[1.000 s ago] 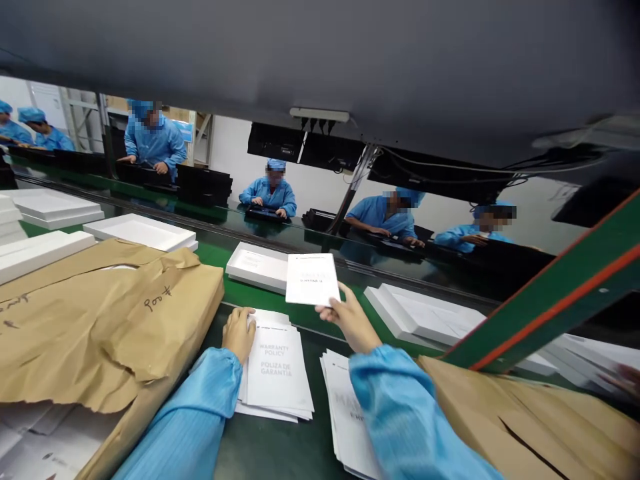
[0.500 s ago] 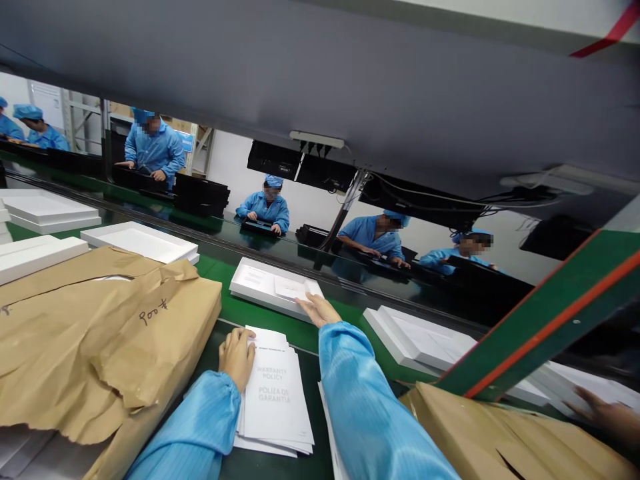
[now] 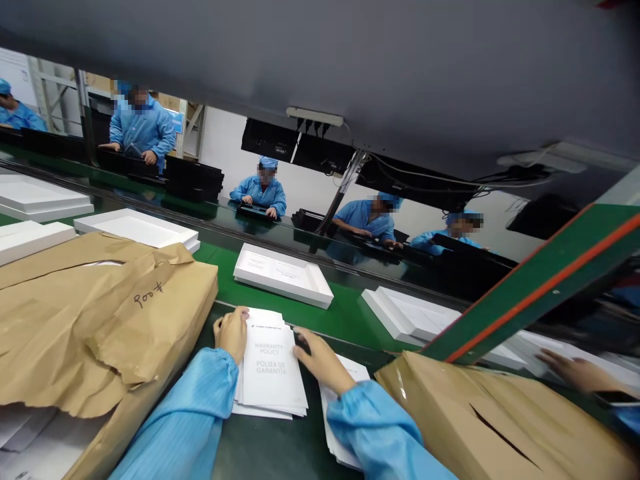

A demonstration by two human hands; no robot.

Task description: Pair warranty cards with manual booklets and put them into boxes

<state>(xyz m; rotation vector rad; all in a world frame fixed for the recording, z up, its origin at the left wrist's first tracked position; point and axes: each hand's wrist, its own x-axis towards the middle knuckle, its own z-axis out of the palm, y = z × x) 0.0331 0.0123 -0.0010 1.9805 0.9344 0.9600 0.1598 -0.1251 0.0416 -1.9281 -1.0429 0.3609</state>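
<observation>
A stack of white warranty leaflets lies on the dark green work surface in front of me. My left hand has its bent fingers at the stack's upper left edge, gripping it. My right hand is at the stack's right edge, thumb and fingers apart, with nothing visible in it. Partly under my right wrist lies a second stack of white papers. Just beyond, a shallow white box tray on the green belt holds flat white printed papers.
Torn brown paper packages stand at the left and right. More white box trays line the belt. A green post with an orange stripe slants at the right, near another person's hand. Co-workers in blue sit across the line.
My right hand has come back from the white box tray to the leaflet stack. The left hand stays at the stack's left edge. The view has shifted slightly.
</observation>
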